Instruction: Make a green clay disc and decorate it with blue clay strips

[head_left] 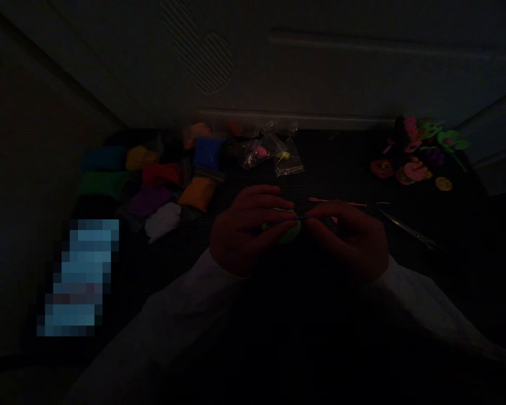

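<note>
The scene is very dark. My left hand (247, 228) is closed round a small pale green lump of clay (290, 230) over a dark mat (320, 174). My right hand (349, 236) is closed in a pinch on a thin dark blue stick-like tool (297, 218) whose tip meets the green clay. The two hands nearly touch at the middle of the view. Just beyond my right hand a thin pink tool (337, 201) lies on the mat.
Several coloured clay packs (152, 180) lie at the left, with a white lump (164, 220) nearest. Clear plastic bags (274, 152) sit behind. Finished clay flowers and shapes (417, 154) stand at the right. Scissors (409, 229) lie to the right. A blurred bright patch (82, 278) shows at lower left.
</note>
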`<state>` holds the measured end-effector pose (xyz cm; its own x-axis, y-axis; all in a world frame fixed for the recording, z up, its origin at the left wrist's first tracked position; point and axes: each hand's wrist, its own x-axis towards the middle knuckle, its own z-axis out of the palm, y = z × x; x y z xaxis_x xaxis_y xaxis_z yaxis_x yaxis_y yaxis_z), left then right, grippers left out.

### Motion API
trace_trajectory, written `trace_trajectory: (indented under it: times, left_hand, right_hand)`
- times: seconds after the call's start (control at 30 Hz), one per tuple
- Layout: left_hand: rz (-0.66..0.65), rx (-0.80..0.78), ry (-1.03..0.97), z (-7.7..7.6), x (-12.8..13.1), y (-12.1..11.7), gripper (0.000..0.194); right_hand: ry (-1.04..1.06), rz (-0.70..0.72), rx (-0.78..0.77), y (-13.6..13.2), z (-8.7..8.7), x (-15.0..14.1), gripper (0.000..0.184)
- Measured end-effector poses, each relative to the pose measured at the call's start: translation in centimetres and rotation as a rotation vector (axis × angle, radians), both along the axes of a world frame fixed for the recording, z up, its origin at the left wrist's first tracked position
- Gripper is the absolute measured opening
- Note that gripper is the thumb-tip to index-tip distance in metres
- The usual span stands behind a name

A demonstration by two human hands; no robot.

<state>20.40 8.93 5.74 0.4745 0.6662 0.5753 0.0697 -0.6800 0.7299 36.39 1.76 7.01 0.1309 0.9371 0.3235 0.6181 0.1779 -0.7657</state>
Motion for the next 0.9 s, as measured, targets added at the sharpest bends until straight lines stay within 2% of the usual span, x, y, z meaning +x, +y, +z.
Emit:
trace_trajectory:
  times: [0.23, 0.57, 0.73, 0.9]
  left_hand:
    - [0.046, -0.038, 0.036, 0.09, -0.04, -0.05, 0.017]
    - [0.009, -0.02, -0.013, -0.04, -0.2, 0.08, 0.013]
    - [0.027, -0.047, 0.012, 0.02, -0.27, 0.19, 0.022]
    - [0.0, -0.063, -0.003, -0.15, -0.33, 0.31, 0.011]
  right_hand:
    - [0.01, -0.014, -0.019, 0.0, -0.01, 0.11, 0.01]
    - [-0.004, -0.028, -0.015, -0.04, 0.08, 0.22, 0.01]
    - [0.016, -0.037, -0.013, -0.05, 0.1, 0.27, 0.01]
    - [0.034, -0.053, -0.006, -0.09, 0.01, 0.21, 0.01]
